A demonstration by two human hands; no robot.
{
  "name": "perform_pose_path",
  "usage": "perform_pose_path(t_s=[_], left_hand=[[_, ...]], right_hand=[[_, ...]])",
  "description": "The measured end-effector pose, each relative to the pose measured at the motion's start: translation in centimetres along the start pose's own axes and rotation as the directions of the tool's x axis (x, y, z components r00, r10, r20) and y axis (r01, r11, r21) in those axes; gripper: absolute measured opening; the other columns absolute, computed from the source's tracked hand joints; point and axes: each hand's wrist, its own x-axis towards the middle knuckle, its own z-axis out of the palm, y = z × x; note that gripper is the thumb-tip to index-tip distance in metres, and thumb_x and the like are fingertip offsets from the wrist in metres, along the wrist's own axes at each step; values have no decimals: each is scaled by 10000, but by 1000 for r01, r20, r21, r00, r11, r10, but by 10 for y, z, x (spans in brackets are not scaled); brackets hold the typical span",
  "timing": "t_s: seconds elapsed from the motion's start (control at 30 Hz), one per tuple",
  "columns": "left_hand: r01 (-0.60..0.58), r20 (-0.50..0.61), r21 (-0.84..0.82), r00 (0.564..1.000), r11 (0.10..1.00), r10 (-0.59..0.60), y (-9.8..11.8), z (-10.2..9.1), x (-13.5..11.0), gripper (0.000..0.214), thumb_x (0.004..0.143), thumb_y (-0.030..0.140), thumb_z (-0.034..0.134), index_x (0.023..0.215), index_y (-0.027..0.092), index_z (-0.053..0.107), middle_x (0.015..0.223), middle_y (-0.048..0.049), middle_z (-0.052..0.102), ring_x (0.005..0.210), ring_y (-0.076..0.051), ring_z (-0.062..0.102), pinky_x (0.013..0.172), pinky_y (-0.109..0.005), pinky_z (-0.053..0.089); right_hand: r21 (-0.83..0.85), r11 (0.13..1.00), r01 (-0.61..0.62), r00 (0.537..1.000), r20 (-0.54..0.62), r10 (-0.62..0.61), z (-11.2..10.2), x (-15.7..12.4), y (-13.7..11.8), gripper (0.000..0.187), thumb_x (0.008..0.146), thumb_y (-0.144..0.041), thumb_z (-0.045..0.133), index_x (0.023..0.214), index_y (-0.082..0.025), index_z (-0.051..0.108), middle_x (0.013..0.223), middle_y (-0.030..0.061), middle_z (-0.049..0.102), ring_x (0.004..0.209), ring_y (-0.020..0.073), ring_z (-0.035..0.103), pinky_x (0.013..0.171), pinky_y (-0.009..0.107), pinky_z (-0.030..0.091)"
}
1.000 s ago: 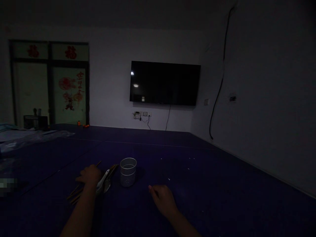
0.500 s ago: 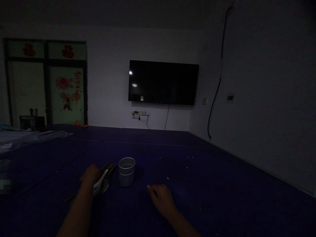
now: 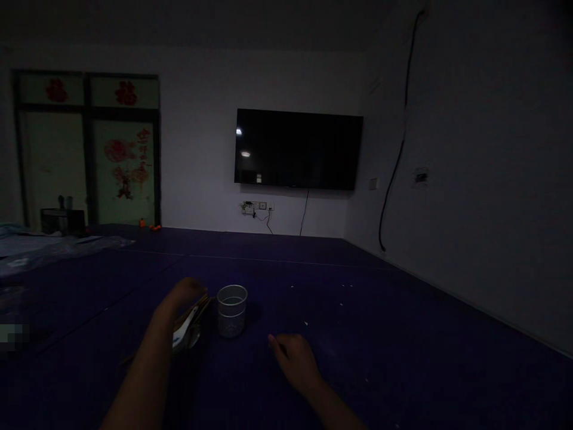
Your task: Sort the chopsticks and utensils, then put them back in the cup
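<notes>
My left hand (image 3: 184, 291) reaches over a small bundle of chopsticks (image 3: 206, 300), fingers stretched to the right, fingertips just above the chopsticks' far ends. It looks open, though the dim light blurs whether it touches them. Below it, a white spoon (image 3: 184, 328) lies beside the chopsticks, its lower end partly behind my forearm. A rounded, shiny utensil (image 3: 194, 338) shows next to the spoon; its kind is unclear. To the right stands an upright, see-through or metal-grey cup (image 3: 231, 313), apart from both hands. My right hand (image 3: 293, 358) rests on the blue surface, fingers curled, nothing visible in them.
The dark blue surface (image 3: 277, 275) carries several tiny white scraps (image 3: 306, 323). Clear plastic sheeting (image 3: 76, 246) lies at the far left. Small orange objects (image 3: 154, 227) sit near the door. A television (image 3: 298, 149) hangs on the wall, and a black cable (image 3: 394, 173) hangs at right.
My left hand has moved forward and right, from beside the spoon to the far ends of the chopsticks. My right hand and the cup have stayed in place.
</notes>
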Motion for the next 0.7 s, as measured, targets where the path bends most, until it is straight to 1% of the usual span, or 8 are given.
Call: perform_pose_path(t_s=[0.1, 0.13, 0.2, 0.27, 0.33, 0.43, 0.6, 0.7], left_hand=[[-131, 91, -82, 986, 988, 139, 30, -8, -7, 382, 745, 448, 585, 1004, 185, 681, 1090, -50, 689, 995, -179, 628, 827, -216, 465], [-174, 128, -126, 973, 977, 190, 39, -9, -11, 489, 707, 469, 625, 1100, 179, 641, 1191, -69, 640, 1070, -198, 594, 874, -233, 450], [-217, 208, -157, 946, 963, 247, 53, -7, -19, 736, 563, 452, 745, 1227, 196, 558, 1318, -84, 546, 1170, -242, 528, 916, -269, 438], [-255, 298, -153, 909, 955, 291, 62, -1, -25, 844, 462, 364, 807, 1248, 216, 536, 1314, -75, 551, 1170, -256, 527, 920, -279, 440], [-280, 331, -139, 891, 950, 312, 67, 8, -25, 830, 423, 252, 812, 1213, 214, 559, 1251, -58, 603, 1135, -246, 555, 907, -261, 447], [-271, 282, -108, 914, 957, 291, 66, 18, -20, 765, 448, 186, 779, 1183, 186, 568, 1192, -63, 639, 1096, -238, 582, 881, -251, 462], [-221, 112, -57, 968, 973, 227, 55, 25, -7, 691, 494, 146, 734, 1164, 199, 577, 1152, -53, 660, 1080, -237, 596, 879, -256, 464], [-185, 25, -40, 982, 982, 186, 46, 27, -2, 671, 533, 171, 717, 1187, 166, 566, 1177, -93, 643, 1116, -265, 574, 914, -289, 444]], right_hand=[[9, 1000, 5, 1000, -8, -5, 0, 0, 1, 596, 964, -471, 245, 601, -183, 619, 581, 27, 635, 528, 121, 563, 503, 246, 240], [14, 1000, 4, 1000, -7, -4, 1, 0, 1, 595, 964, -471, 245, 610, -185, 628, 585, 28, 638, 533, 122, 567, 507, 242, 247], [21, 1000, 3, 1000, 1, -3, 1, 0, 2, 599, 965, -472, 239, 623, -187, 639, 589, 27, 638, 537, 121, 570, 511, 236, 256], [15, 1000, 7, 1000, 9, -7, 0, 0, 2, 606, 964, -478, 234, 619, -186, 638, 584, 27, 635, 530, 120, 562, 507, 235, 255], [12, 1000, 9, 1000, 12, -9, 0, 0, 2, 609, 963, -481, 231, 610, -186, 630, 581, 26, 633, 523, 117, 554, 501, 236, 248], [6, 1000, -3, 1000, 13, 3, -1, 1, 0, 610, 962, -478, 228, 591, -183, 613, 560, 22, 620, 503, 113, 538, 488, 242, 230], [9, 1000, -10, 1000, 13, 10, -2, 1, -3, 599, 958, -484, 247, 590, -187, 614, 560, 18, 617, 505, 115, 542, 485, 244, 227], [2, 1000, -6, 1000, 11, 6, -2, 1, -2, 600, 960, -480, 247, 590, -189, 620, 554, 17, 618, 497, 116, 544, 489, 243, 234]])
